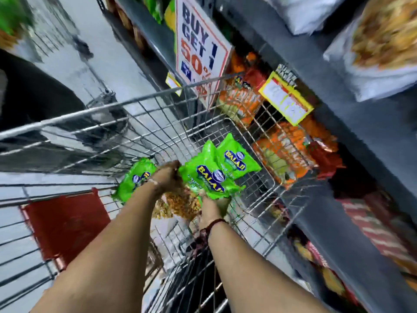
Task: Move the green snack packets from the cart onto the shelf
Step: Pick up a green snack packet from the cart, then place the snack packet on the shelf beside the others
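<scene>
Three glossy green snack packets [211, 177] (crinkled film, blue oval logo) sit low inside the wire cart [126, 123]. Right hand [213, 206] grips the near edge of the middle packet, fingers closed on it. Left hand [165, 177] lies on the left packet [133, 179]; its grip cannot be told through blur. Grey metal shelf [352, 123] stands right.

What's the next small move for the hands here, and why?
Probably lift the green packets clear of the cart toward the shelf. Both the left hand and right hand already grip packets, which sit inside the basket below its rim.
</scene>
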Demonstrator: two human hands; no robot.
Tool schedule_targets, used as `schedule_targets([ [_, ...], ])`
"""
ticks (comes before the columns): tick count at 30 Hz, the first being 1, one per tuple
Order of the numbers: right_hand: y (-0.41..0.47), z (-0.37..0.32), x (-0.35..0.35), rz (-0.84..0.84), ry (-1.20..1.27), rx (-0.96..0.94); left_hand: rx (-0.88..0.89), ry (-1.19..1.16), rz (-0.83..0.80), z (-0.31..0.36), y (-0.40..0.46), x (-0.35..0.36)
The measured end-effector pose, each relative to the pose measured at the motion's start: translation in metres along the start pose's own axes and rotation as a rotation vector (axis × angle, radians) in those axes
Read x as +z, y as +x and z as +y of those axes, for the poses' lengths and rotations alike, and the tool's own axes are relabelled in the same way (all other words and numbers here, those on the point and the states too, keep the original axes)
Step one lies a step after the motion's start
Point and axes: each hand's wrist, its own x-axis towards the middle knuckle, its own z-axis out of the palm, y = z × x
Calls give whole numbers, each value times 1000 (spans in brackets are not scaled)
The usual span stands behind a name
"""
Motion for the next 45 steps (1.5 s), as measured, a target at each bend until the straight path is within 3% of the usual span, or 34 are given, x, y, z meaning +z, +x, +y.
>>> schedule_targets([
  [4, -29, -51, -18, -139, -48, -208, 75, -4, 169, 23, -45, -44],
  [9, -90, -110, -56, -243, -110, -532, 195, -90, 133, 71, -110, -88],
  [17, -159, -171, -234, -135, 36, -884, 565, -347, 138, 213, -211, -45],
  [23, -159, -173, -418, 179, 149, -934, 869, -329, -3, 344, -270, 85],
  [29, -134, -145, -542, 144, 235, -858, 850, -496, -141, 426, -288, 195],
  [33, -97, -133, -559, 137, 139, -768, 803, -425, -229, 451, -261, 219],
  [38, -51, -171, -552, 202, 161, -719, 743, -406, -167, 477, -212, 230],
  [45, 6, -216, -542, 259, 166, -721, 848, -433, -120, 522, -162, 233],
])
